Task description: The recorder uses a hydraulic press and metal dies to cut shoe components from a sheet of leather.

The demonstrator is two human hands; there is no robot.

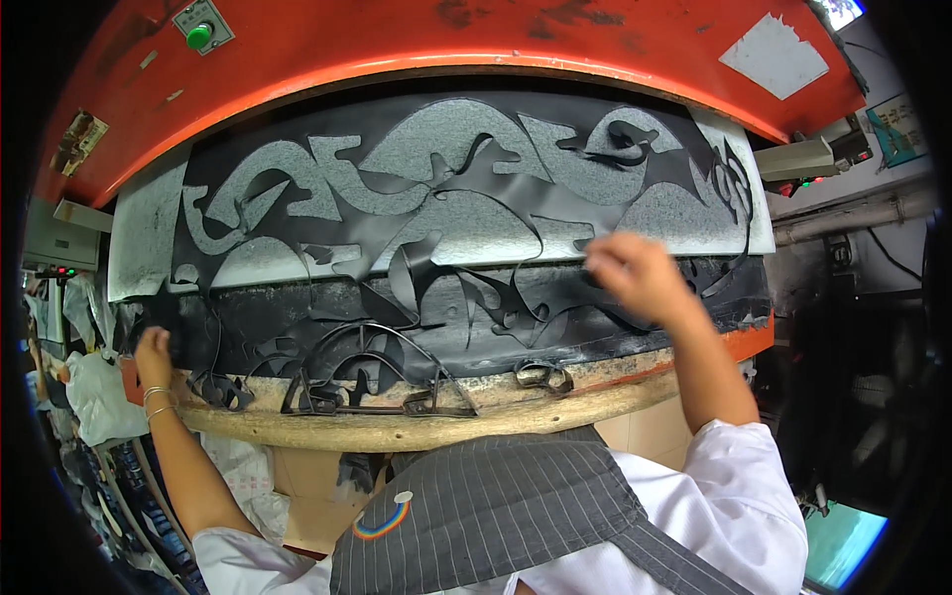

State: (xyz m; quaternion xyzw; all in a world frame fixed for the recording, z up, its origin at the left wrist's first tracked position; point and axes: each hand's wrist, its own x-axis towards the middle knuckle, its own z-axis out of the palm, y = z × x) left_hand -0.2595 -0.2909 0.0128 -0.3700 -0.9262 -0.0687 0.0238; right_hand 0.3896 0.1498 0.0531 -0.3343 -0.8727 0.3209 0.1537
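Observation:
A black leather-like sheet (476, 213), cut full of curved holes, sprawls over the pale cutting board (144, 248); its loose strips droop over the near edge. Above the sheet's right part is my right hand (640, 278), fingers curled together; what they hold, if anything, is hidden. At the far left end my left hand (155, 359) is closed beside dark material, and I cannot make out what is in it. Between the hands, on the near ledge, stands a curved metal cutting die (441, 369) with an arched outline. A smaller cutting die (543, 377) lies to its right.
The orange-red press beam (397, 45) spans the far side, with a green button (199, 37) at its left. A worn wooden edge (416, 431) runs along the front, close to my striped apron (486, 506). A white plastic bag (99, 397) hangs at the left.

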